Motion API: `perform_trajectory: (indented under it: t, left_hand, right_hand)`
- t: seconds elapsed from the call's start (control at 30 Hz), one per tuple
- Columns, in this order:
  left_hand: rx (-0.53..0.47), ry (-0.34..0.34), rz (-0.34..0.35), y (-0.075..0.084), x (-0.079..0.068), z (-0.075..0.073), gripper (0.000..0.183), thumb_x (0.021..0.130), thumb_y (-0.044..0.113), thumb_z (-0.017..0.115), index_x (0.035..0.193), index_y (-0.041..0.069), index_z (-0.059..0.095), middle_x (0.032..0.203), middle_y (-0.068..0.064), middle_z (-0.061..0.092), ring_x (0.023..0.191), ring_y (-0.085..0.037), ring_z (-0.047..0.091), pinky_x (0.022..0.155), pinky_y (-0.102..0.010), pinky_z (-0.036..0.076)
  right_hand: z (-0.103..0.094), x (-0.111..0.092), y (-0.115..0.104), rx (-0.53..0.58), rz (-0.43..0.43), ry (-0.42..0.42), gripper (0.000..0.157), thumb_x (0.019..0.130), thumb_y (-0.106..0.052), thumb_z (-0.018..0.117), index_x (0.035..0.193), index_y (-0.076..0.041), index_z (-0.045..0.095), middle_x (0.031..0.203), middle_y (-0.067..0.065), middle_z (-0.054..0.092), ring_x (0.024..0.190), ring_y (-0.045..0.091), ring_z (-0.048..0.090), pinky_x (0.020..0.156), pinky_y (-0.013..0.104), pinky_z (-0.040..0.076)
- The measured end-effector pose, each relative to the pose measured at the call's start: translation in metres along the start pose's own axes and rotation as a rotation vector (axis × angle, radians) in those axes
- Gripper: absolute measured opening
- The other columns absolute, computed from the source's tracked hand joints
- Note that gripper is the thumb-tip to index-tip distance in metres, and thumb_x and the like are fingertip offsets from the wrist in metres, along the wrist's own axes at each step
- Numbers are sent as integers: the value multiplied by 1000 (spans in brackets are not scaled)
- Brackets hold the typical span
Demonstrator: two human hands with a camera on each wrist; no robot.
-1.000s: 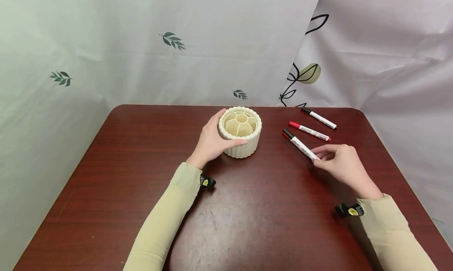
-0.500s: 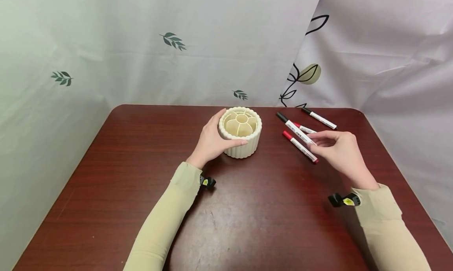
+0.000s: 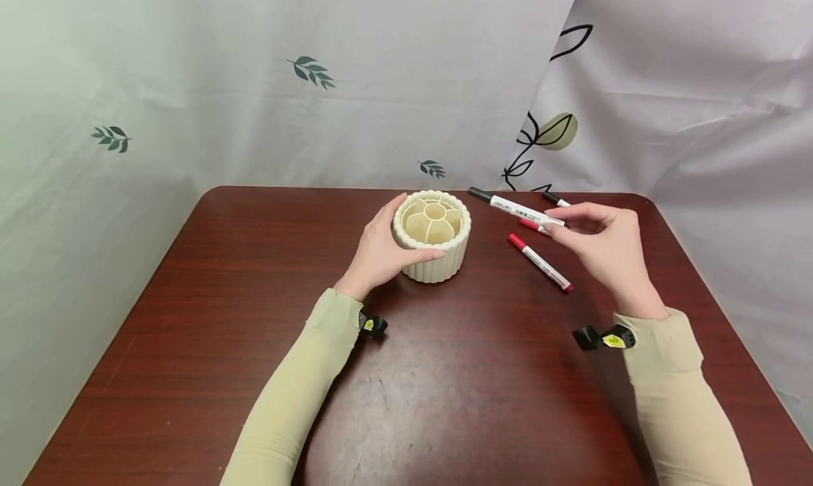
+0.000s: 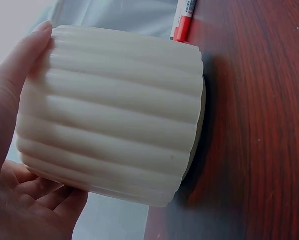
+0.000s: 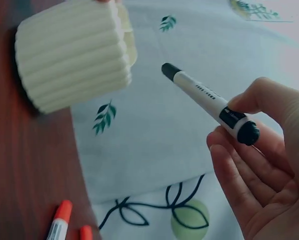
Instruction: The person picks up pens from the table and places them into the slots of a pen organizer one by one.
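Observation:
My left hand grips a cream, ribbed, round pen holder that stands on the table, thumb across the near side. Its open top is split into petal-like compartments round a central ring, and none has a pen in it. In the left wrist view the thumb and fingers span the holder's upper end. A white whiteboard marker with a black cap is pinched near its rear end by my right hand, in the air right of the holder. The cap end of this marker points towards the holder, tilted upward.
A red marker lies on the dark red-brown table below the held one. Another red marker and a black-capped one are partly hidden behind the right hand. A leaf-patterned cloth hangs behind the table.
My right hand has lifted the black-capped marker off the table and carried it up and left towards the pen holder, turning it flatter in view. The left hand and holder have stayed put.

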State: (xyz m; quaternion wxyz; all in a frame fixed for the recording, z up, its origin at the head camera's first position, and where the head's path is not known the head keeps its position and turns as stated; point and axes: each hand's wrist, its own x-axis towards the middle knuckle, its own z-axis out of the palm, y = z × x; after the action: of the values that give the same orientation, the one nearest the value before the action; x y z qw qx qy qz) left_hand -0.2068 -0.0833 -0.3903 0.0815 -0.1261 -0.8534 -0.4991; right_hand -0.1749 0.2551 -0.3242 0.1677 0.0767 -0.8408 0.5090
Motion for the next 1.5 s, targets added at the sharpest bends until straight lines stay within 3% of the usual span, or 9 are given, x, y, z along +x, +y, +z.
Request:
perform_trajectory:
  t: [0.1, 0.33, 0.53, 0.9, 1.07, 1.3, 1.5]
  left_hand:
    - [-5, -3, 4, 0, 1, 1, 117, 60, 61, 93, 156, 21, 39, 150, 9, 45, 133, -12, 45, 107, -35, 39]
    - [-26, -10, 21, -1, 2, 0, 119, 60, 61, 93, 156, 17, 40, 149, 7, 47, 130, -12, 47, 105, -36, 41]
    - [-35, -9, 28, -1, 2, -1, 117, 60, 60, 94, 155, 17, 41, 147, 8, 48, 128, -11, 48, 104, -35, 42]
    - [-22, -15, 36, -2, 3, -2, 115, 61, 58, 94, 155, 18, 41, 148, 6, 48, 129, -11, 48, 105, -35, 41]
    - [-21, -13, 45, -2, 3, -1, 115, 61, 57, 94, 155, 18, 41, 148, 6, 48, 129, -11, 48, 106, -35, 41]
    - [-15, -11, 49, -3, 3, -1, 114, 62, 56, 95, 155, 20, 41, 148, 5, 47, 129, -12, 47, 105, -35, 41]
    - [-15, -17, 32, -3, 3, -2, 115, 61, 58, 94, 156, 20, 40, 149, 6, 46, 129, -11, 47, 105, -34, 41]
  right_hand:
    - [1, 5, -8, 113, -18, 34, 21, 82, -5, 85, 101, 1, 80, 82, -3, 74, 64, 7, 63, 58, 17, 48]
    - [4, 17, -31, 513, -66, 130, 27, 76, 9, 85, 101, 13, 74, 75, 8, 71, 62, 14, 58, 61, 19, 49]
    - [13, 26, -48, 685, -99, 174, 33, 75, 14, 82, 106, 16, 70, 78, 12, 69, 64, 20, 63, 68, 24, 56]
    - [34, 43, -57, 650, -139, 138, 30, 77, 9, 84, 105, 9, 74, 80, 12, 70, 67, 23, 65, 70, 25, 55]
    - [42, 51, -55, 608, -138, 87, 28, 78, 6, 83, 106, 5, 76, 83, 10, 71, 70, 22, 66, 64, 23, 52]
    - [54, 56, -50, 495, -160, 39, 26, 81, 5, 80, 106, -2, 78, 88, 8, 73, 74, 19, 67, 71, 25, 56]
    - [70, 53, -45, 376, -118, -29, 27, 83, 1, 81, 109, -5, 78, 91, 6, 74, 80, 18, 69, 74, 24, 56]
